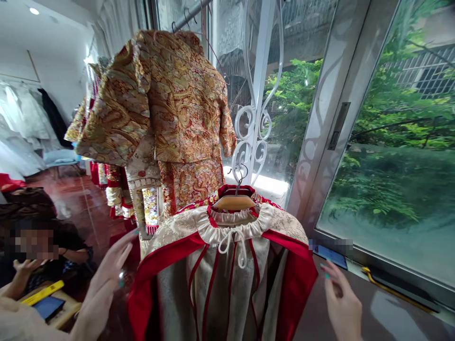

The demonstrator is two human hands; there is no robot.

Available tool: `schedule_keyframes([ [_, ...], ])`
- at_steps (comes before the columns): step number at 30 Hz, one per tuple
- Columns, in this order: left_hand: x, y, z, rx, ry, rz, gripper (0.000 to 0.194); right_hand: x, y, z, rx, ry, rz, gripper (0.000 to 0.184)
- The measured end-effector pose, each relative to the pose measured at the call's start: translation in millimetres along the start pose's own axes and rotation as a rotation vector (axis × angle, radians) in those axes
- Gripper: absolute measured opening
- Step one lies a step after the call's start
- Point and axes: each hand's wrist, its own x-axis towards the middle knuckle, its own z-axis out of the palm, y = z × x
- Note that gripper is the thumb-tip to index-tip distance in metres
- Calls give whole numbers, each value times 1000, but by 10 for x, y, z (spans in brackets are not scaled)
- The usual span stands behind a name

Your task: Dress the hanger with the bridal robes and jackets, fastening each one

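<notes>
A cream cape point(227, 270) with red trim hangs in front of me on a wooden hanger point(234, 202). Its gathered collar is closed by a white drawstring point(234, 241) tied in a bow. Under it, a red patterned garment point(261, 195) shows at the neck. My left hand point(103, 279) is beside the cape's left edge, fingers stretched out and apart, holding nothing that I can see. Off the right edge, near the red trim, is my right hand point(341, 296), its fingers loosely bent and apart, with nothing visible in them.
Behind the cape hangs a gold and red brocade jacket point(188, 104) on a rail point(192, 15). White scrolled metalwork point(250, 123) stands by the window point(387, 189). A phone point(330, 255) lies on the sill. At lower left a person point(31, 246) sits near a small table point(69, 310).
</notes>
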Motion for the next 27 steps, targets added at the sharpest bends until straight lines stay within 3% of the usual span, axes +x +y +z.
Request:
schedule_keyframes([
  [2, 361, 402, 140, 61, -50, 43, 43, 349, -399, 10, 109, 20, -133, 49],
  [5, 896, 841, 656, 244, -315, 98, 47, 919, -950, 167, 240, -172, -373, 43],
  [8, 1258, 1039, 1262, 358, -518, 133, 47, 1304, -1210, 366, 328, -494, -352, 45],
  [9, 1327, 1066, 1420, 392, -544, 140, 45, 1368, -1233, 421, 374, -554, -314, 46],
  [11, 1398, 1086, 1626, 454, -559, 132, 42, 1413, -1224, 512, 471, -548, -262, 46],
  [16, 1392, 1089, 1679, 507, -543, 61, 39, 1380, -1202, 592, 529, -300, -277, 40],
  [22, 1376, 1148, 1658, 451, -602, 89, 46, 1338, -1282, 174, 401, -101, -385, 23],
  [25, 1362, 1133, 1651, 437, -574, 101, 51, 1117, -1201, 41, 275, -15, -501, 23],
  [27, 1358, 1101, 1641, 463, -558, 103, 51, 932, -1088, 69, 262, -56, -509, 25],
])
